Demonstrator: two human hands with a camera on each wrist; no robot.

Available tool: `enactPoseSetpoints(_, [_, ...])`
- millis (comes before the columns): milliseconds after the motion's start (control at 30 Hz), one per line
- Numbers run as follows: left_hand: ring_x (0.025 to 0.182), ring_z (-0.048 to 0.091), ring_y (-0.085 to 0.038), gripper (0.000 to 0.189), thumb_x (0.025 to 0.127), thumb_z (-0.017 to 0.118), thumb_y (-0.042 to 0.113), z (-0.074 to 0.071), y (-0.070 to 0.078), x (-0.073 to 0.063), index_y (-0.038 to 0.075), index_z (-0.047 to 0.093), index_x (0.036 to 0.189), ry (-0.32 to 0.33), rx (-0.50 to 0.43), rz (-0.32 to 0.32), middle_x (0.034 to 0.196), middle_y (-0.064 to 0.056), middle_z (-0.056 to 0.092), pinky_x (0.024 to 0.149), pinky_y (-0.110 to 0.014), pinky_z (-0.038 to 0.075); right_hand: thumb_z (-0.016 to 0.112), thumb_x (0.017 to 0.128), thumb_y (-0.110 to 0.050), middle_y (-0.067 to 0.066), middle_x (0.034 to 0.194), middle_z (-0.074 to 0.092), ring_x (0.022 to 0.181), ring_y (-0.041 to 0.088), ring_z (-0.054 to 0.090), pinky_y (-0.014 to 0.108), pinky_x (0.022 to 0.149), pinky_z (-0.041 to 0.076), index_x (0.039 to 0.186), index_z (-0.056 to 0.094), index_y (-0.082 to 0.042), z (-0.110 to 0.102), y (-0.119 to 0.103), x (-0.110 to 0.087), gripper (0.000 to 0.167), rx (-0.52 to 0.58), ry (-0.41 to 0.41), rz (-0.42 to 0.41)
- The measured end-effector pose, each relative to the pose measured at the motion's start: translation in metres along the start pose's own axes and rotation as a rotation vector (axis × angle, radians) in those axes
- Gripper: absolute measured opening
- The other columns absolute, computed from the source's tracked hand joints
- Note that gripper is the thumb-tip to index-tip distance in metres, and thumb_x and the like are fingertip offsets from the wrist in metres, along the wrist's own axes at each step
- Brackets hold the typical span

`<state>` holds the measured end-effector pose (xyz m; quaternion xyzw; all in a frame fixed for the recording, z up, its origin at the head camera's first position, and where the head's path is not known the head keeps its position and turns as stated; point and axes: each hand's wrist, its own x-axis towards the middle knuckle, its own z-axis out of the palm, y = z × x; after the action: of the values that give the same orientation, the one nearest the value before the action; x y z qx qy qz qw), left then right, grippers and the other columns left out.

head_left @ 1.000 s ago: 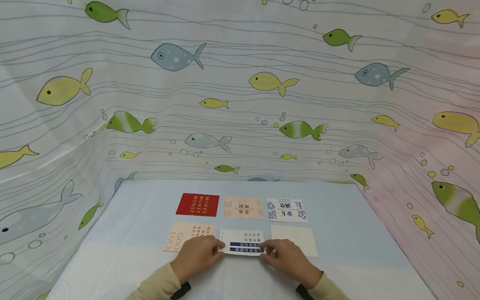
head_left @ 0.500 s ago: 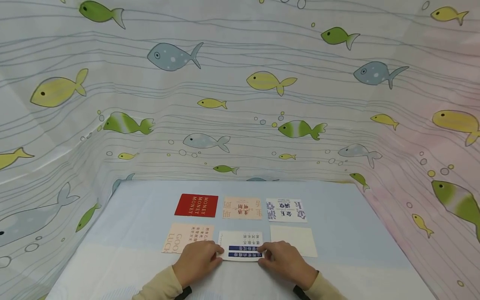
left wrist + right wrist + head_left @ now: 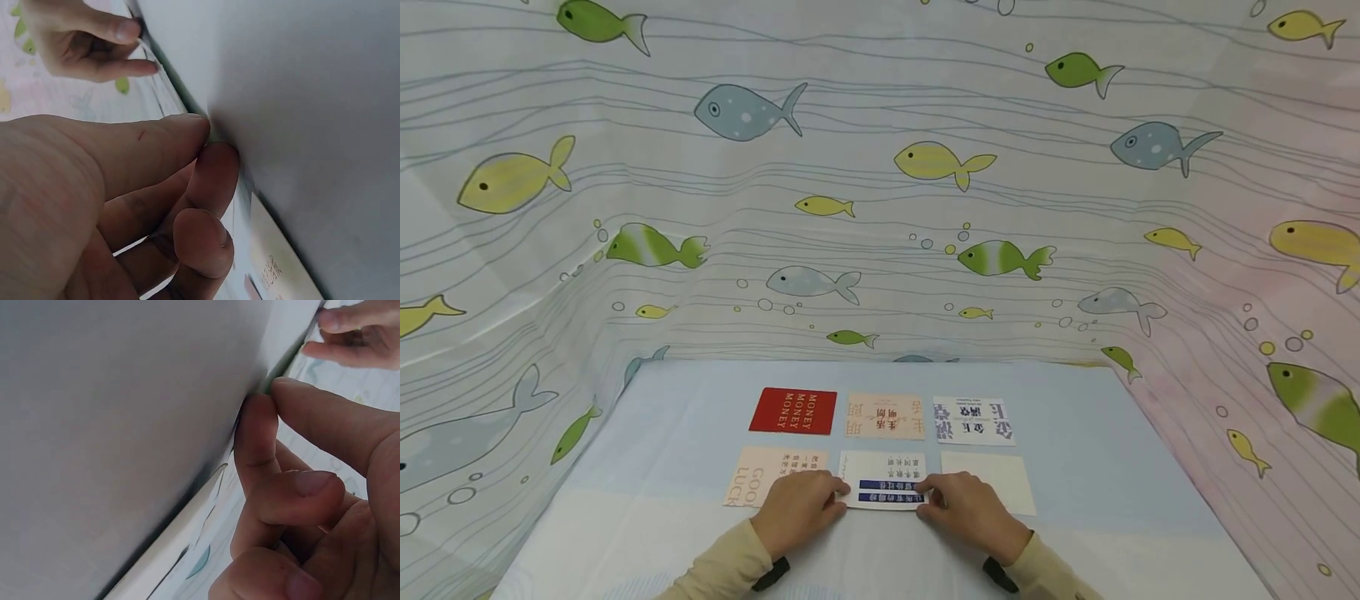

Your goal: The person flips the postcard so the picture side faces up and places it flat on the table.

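Observation:
A white card (image 3: 880, 477) with two dark blue text bars lies in the middle of the near row on the table. At its near left corner my left hand (image 3: 799, 510) pinches it between thumb and index finger. My right hand (image 3: 976, 515) pinches the near right corner the same way. In the left wrist view, thumb and index fingertip of the left hand (image 3: 144, 181) meet at the card's edge, the other fingers curled below. The right wrist view has the right hand (image 3: 306, 481) with its thumb and index tips together at that edge.
Left of the held card lies a peach GOOD LUCK card (image 3: 760, 471), partly behind the left hand; a blank cream card (image 3: 1000, 475) lies right. Behind are a red MONEY card (image 3: 793, 411), a peach lettered card (image 3: 887, 416) and a purple-lettered card (image 3: 974, 420). Fish-print cloth (image 3: 880, 233) surrounds the table (image 3: 1112, 483).
Both hands and the white card first slid slightly toward the person, then back away into line with its neighbours. The pinch holds throughout, and the other cards stay put.

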<state>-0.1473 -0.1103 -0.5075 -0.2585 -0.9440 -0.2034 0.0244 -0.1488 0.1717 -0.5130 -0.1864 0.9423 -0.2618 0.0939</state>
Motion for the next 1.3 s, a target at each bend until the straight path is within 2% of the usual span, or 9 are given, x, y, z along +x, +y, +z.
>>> enactPoseSetpoints(233, [0.056,0.043,-0.002,0.015,0.085,0.079,0.020,0.002,0.001,0.001,0.011,0.081,0.097,0.000,-0.003,-0.039,0.063,0.015,0.053,0.051,-0.022,0.038,0.078,0.088,-0.025,-0.015,0.074,0.060,0.064,0.005,0.050,0.027,0.059,0.042,0.113,0.076,-0.012,0.000,-0.001,-0.002,0.028,-0.012,0.005,0.000])
enactPoseSetpoints(433, [0.056,0.043,-0.002,0.016,0.086,0.079,0.024,0.003,0.000,0.002,0.013,0.081,0.097,-0.010,-0.002,-0.047,0.062,0.016,0.050,0.051,-0.022,0.038,0.078,0.088,-0.027,-0.017,0.075,0.059,0.064,0.004,0.050,0.026,0.058,0.041,0.115,0.074,-0.014,-0.001,0.000,-0.004,0.030,-0.008,-0.005,-0.002])
enactPoseSetpoints(567, [0.057,0.044,-0.003,0.015,0.088,0.077,0.027,0.002,0.000,0.008,0.014,0.079,0.095,0.001,-0.001,-0.050,0.064,0.015,0.050,0.052,-0.023,0.039,0.077,0.090,-0.027,-0.017,0.079,0.059,0.064,0.004,0.049,0.026,0.057,0.041,0.119,0.072,-0.015,-0.013,0.004,-0.005,0.032,-0.016,0.037,-0.005])
enactPoseSetpoints(767, [0.059,0.047,-0.003,0.016,0.089,0.076,0.027,0.000,0.008,0.024,0.013,0.078,0.096,0.070,-0.002,-0.028,0.069,0.011,0.057,0.053,-0.022,0.040,0.077,0.091,-0.027,-0.016,0.087,0.061,0.063,0.006,0.050,0.025,0.054,0.042,0.122,0.071,-0.017,-0.042,0.017,-0.007,0.033,-0.026,0.175,0.048])
enactPoseSetpoints(933, [0.064,0.051,-0.004,0.023,0.090,0.076,0.032,0.004,0.021,0.043,0.013,0.077,0.103,0.072,-0.032,0.036,0.076,0.007,0.063,0.054,-0.022,0.042,0.078,0.091,-0.025,-0.014,0.090,0.062,0.066,0.008,0.050,0.026,0.057,0.042,0.125,0.070,-0.017,-0.058,0.036,-0.013,0.036,-0.010,0.231,0.118])
enactPoseSetpoints(1100, [0.075,0.057,-0.009,0.032,0.089,0.077,0.039,0.019,0.036,0.064,0.014,0.076,0.109,0.081,0.000,0.086,0.083,0.005,0.066,0.058,-0.024,0.046,0.077,0.092,-0.023,-0.008,0.095,0.063,0.075,0.010,0.053,0.027,0.063,0.044,0.127,0.068,-0.013,-0.065,0.063,-0.020,0.038,0.035,0.267,0.118])
enactPoseSetpoints(1300, [0.084,0.060,-0.016,0.043,0.084,0.080,0.047,0.039,0.057,0.088,0.015,0.075,0.113,0.087,0.098,0.138,0.095,0.002,0.067,0.066,-0.028,0.050,0.076,0.092,-0.025,-0.003,0.100,0.063,0.081,0.012,0.054,0.027,0.067,0.045,0.130,0.065,-0.010,-0.068,0.097,-0.026,0.042,0.069,0.269,0.117])
